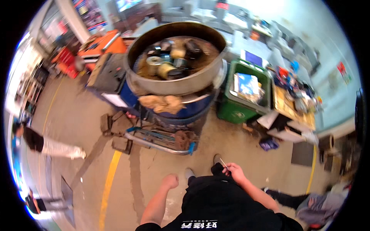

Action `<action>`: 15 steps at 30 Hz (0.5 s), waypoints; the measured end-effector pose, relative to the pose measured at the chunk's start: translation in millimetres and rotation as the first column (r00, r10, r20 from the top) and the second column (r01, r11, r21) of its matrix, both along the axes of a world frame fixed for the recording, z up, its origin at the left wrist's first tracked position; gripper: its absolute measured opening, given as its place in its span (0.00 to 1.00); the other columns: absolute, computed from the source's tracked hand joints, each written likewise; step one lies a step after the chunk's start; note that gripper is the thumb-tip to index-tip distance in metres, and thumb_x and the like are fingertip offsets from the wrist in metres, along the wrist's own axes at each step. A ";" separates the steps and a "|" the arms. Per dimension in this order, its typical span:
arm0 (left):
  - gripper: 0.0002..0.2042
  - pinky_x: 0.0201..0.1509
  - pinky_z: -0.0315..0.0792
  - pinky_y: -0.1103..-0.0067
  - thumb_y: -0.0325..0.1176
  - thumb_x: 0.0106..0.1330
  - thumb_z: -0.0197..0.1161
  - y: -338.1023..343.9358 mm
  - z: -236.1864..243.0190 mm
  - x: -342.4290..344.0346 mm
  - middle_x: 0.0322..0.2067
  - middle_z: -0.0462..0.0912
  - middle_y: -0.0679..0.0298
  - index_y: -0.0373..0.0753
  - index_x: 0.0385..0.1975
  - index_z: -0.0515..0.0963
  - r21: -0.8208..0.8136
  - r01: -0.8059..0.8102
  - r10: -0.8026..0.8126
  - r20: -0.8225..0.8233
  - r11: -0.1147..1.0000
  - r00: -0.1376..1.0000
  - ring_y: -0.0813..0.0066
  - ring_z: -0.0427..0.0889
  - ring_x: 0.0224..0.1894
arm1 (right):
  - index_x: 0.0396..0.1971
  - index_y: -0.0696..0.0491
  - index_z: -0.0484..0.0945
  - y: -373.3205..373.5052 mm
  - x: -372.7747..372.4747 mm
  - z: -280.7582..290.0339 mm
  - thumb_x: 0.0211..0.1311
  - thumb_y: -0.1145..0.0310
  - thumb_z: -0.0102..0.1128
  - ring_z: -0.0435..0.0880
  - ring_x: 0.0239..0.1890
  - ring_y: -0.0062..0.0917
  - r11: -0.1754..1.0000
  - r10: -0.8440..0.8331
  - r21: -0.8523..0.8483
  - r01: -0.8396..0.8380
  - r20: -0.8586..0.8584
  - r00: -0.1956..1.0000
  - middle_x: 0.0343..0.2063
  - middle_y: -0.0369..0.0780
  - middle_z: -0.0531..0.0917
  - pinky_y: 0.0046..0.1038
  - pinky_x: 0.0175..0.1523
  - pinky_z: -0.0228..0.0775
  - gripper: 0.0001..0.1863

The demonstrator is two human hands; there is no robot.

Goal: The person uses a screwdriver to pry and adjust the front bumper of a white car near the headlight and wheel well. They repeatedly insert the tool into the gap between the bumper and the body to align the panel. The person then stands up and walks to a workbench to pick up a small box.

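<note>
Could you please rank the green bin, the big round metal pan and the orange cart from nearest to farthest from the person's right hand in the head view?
From the right hand:
1. Green bin, ahead, slightly right.
2. Big round metal pan, ahead-left, atop a blue drum.
3. Orange cart, far left, beyond the pan.

Workshop floor and surroundings, seen from above.
Grey concrete floor, stained, with 1 yellow painted line running down the left. Large metal basin on a blue drum at centre; green bin to its right, orange machine at upper left. Pale wall on the right, cluttered workbench below it. Bright daylight at far left.
</note>
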State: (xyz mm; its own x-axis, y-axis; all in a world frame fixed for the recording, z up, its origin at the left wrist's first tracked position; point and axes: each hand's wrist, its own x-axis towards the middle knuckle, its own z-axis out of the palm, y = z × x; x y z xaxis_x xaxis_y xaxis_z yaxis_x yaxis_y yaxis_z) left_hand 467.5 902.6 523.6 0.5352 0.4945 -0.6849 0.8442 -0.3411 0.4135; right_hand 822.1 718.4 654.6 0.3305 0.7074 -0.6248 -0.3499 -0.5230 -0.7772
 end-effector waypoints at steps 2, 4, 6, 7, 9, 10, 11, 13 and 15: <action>0.11 0.38 0.79 0.63 0.32 0.60 0.57 5.4 5.6 23.0 0.36 0.86 0.53 0.39 0.38 0.83 -0.041 -0.178 0.183 0.158 0.983 0.970 0.55 0.86 0.35 | 0.44 0.58 0.79 -20.9 12.5 -11.0 0.63 0.74 0.45 0.76 0.27 0.18 0.996 -0.088 0.032 0.089 -0.025 0.996 0.30 0.38 0.85 0.20 0.35 0.69 0.15; 0.08 0.29 0.75 0.69 0.30 0.62 0.56 0.2 -14.8 41.4 0.29 0.83 0.57 0.39 0.37 0.80 -0.409 -0.529 0.623 0.137 0.744 0.770 0.63 0.81 0.27 | 0.43 0.58 0.79 -40.7 26.2 -18.1 0.62 0.74 0.45 0.75 0.26 0.18 0.984 -0.173 0.036 0.174 -0.032 0.984 0.29 0.38 0.85 0.20 0.34 0.68 0.15; 0.06 0.22 0.72 0.73 0.30 0.64 0.55 -10.2 -31.8 56.4 0.24 0.78 0.62 0.39 0.34 0.79 -0.527 -0.692 0.818 0.014 0.494 0.574 0.70 0.77 0.22 | 0.43 0.58 0.79 -59.4 47.0 -21.4 0.62 0.74 0.45 0.74 0.25 0.17 0.972 -0.231 0.045 0.233 -0.038 0.972 0.29 0.38 0.85 0.20 0.33 0.68 0.15; 0.06 0.20 0.70 0.75 0.30 0.65 0.55 -14.5 -37.2 59.9 0.22 0.76 0.64 0.39 0.31 0.78 -0.494 -0.736 0.838 -0.027 0.463 0.544 0.74 0.75 0.21 | 0.43 0.57 0.79 -68.0 56.7 -22.2 0.62 0.74 0.45 0.74 0.24 0.17 0.965 -0.256 0.047 0.258 -0.039 0.966 0.29 0.38 0.85 0.20 0.32 0.67 0.15; 0.05 0.17 0.67 0.77 0.30 0.66 0.55 -37.3 -48.9 69.1 0.21 0.74 0.66 0.39 0.30 0.77 -0.394 -0.796 0.839 -0.102 0.459 0.535 0.76 0.73 0.20 | 0.42 0.57 0.80 -92.5 85.8 -18.9 0.63 0.74 0.44 0.73 0.23 0.16 0.944 -0.325 0.041 0.328 -0.069 0.943 0.29 0.38 0.85 0.19 0.31 0.67 0.15; 0.05 0.17 0.66 0.77 0.29 0.66 0.54 -53.5 -56.9 71.1 0.21 0.74 0.65 0.39 0.31 0.77 -0.329 -0.810 0.824 -0.140 0.485 0.549 0.76 0.73 0.19 | 0.42 0.57 0.80 -108.5 106.0 -18.6 0.63 0.74 0.44 0.73 0.23 0.16 0.937 -0.343 0.050 0.346 -0.061 0.937 0.29 0.38 0.85 0.19 0.31 0.67 0.15; 0.04 0.17 0.66 0.77 0.29 0.66 0.54 -67.5 -56.8 82.7 0.21 0.75 0.65 0.39 0.33 0.77 -0.262 -0.815 0.805 -0.176 0.517 0.567 0.75 0.73 0.19 | 0.42 0.57 0.80 -126.7 125.6 -18.5 0.63 0.74 0.44 0.73 0.23 0.16 0.927 -0.368 0.060 0.371 -0.051 0.928 0.29 0.38 0.85 0.19 0.31 0.66 0.14; 0.05 0.17 0.66 0.76 0.31 0.66 0.55 -102.4 -53.3 116.9 0.20 0.74 0.64 0.39 0.31 0.77 -0.254 -0.848 0.821 -0.233 0.466 0.521 0.74 0.73 0.19 | 0.40 0.57 0.80 -166.1 167.6 -11.1 0.62 0.74 0.44 0.72 0.22 0.15 0.906 -0.417 0.070 0.418 -0.036 0.908 0.29 0.38 0.85 0.17 0.30 0.65 0.14; 0.06 0.17 0.66 0.75 0.32 0.67 0.56 -134.4 -50.9 162.6 0.19 0.74 0.64 0.38 0.30 0.77 -0.230 -0.849 0.807 -0.271 0.475 0.525 0.73 0.74 0.19 | 0.41 0.58 0.79 -214.3 207.5 -3.6 0.60 0.74 0.44 0.72 0.22 0.16 0.852 -0.520 0.048 0.521 -0.039 0.853 0.29 0.39 0.85 0.18 0.30 0.64 0.15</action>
State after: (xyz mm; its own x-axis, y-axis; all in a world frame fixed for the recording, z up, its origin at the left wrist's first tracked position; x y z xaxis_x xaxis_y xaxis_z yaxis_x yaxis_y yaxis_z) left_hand 630.1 768.2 472.7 -0.0999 0.4265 -0.8990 0.7092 0.6642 0.2363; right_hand 1029.6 504.1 651.0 0.6455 0.4695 -0.6024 -0.5778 -0.2156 -0.7872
